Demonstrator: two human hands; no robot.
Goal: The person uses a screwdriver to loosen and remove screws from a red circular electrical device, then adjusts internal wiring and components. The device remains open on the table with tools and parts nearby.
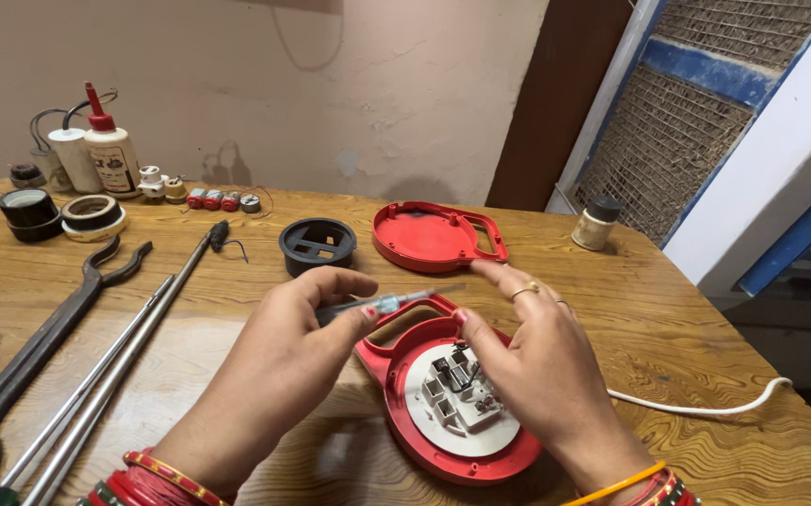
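While left hand (307, 328) pinches screwdriver (389, 303), right hand (527, 361) arches over red housing (405, 375)

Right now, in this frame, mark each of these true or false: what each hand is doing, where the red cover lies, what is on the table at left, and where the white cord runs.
1. The left hand holds a slim tester screwdriver. True.
2. The right hand grips pliers. False: it holds no tool; its fingers rest at the socket block in the red case.
3. The red cover lies apart, farther back on the table. True.
4. The black ring part sits inside the red case. False: it stands on the table left of the cover.
5. A white cord runs off to the right. True.
6. The long tongs lie at the right. False: they are at the left.
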